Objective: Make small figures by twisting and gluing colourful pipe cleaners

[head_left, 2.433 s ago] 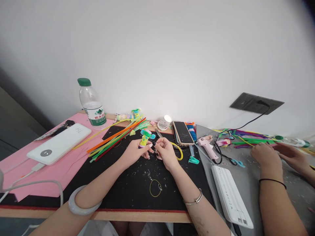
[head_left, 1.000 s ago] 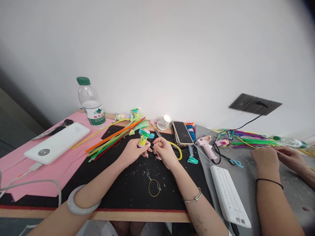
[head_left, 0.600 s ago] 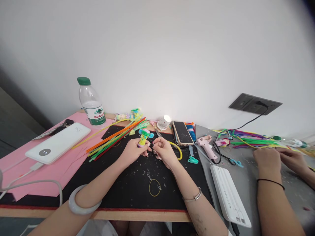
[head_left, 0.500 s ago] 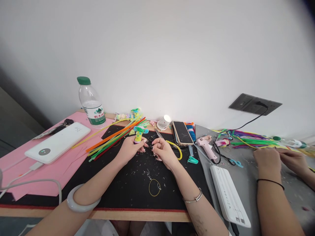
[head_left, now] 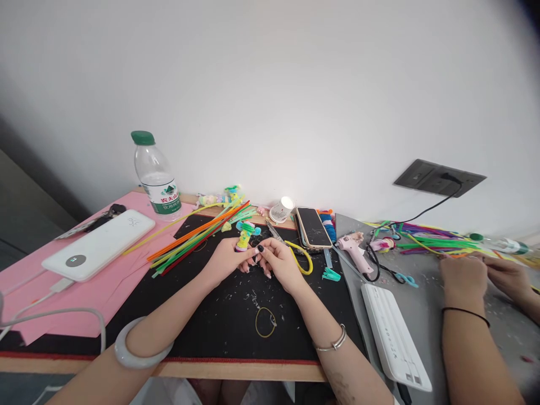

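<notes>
Between its thumb and fingers, my left hand (head_left: 230,259) grips a small pipe-cleaner figure (head_left: 245,235), yellow with a green top and blue side pieces, standing upright. My right hand (head_left: 276,261) is closed in a pinch beside the figure's lower end, its fingertips meeting those of the left. Whatever the right fingers pinch is too small or hidden to make out. Both hands are above a black mat (head_left: 211,332) strewn with tiny scraps. Just behind the right hand lie scissors with yellow handles (head_left: 307,261).
Left are pipe cleaners (head_left: 198,239), a water bottle (head_left: 158,180) and a white power bank (head_left: 99,244). Behind stand a paper cup (head_left: 282,209) and a phone (head_left: 313,228). To the right lie a pink glue gun (head_left: 354,252), another power bank (head_left: 394,337) and a co-worker's hands (head_left: 464,281).
My left hand and the figure have moved slightly right. My right hand has come in against the left, closing the small gap between their fingertips.
</notes>
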Demonstrator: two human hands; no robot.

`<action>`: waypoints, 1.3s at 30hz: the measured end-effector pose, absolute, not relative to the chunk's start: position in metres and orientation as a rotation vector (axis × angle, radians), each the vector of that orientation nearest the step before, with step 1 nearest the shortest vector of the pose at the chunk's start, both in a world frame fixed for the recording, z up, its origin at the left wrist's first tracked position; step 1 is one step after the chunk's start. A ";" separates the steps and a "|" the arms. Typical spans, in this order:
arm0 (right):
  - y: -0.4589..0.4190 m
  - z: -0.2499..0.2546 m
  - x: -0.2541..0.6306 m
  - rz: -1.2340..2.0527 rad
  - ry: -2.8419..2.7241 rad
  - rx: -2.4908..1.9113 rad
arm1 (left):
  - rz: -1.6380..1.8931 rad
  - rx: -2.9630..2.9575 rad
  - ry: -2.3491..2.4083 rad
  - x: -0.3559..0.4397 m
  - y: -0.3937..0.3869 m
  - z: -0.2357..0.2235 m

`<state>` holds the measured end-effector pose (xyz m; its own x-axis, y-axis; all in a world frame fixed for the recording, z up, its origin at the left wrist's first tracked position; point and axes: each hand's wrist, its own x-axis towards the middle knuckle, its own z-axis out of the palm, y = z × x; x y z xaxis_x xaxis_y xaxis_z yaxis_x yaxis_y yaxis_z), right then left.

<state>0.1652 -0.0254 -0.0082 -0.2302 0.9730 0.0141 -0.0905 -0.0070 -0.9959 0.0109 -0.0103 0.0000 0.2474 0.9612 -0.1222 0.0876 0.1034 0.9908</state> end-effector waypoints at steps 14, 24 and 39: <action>-0.027 -0.002 0.173 1.257 -1.566 -1.080 | 0.811 1.189 1.015 0.008 -0.013 0.001; -0.018 -0.013 0.184 0.498 -1.576 -1.353 | 0.878 1.161 1.091 0.010 -0.010 0.003; -0.031 0.000 0.170 0.756 -1.804 -1.278 | 0.785 1.259 1.051 0.011 -0.010 -0.005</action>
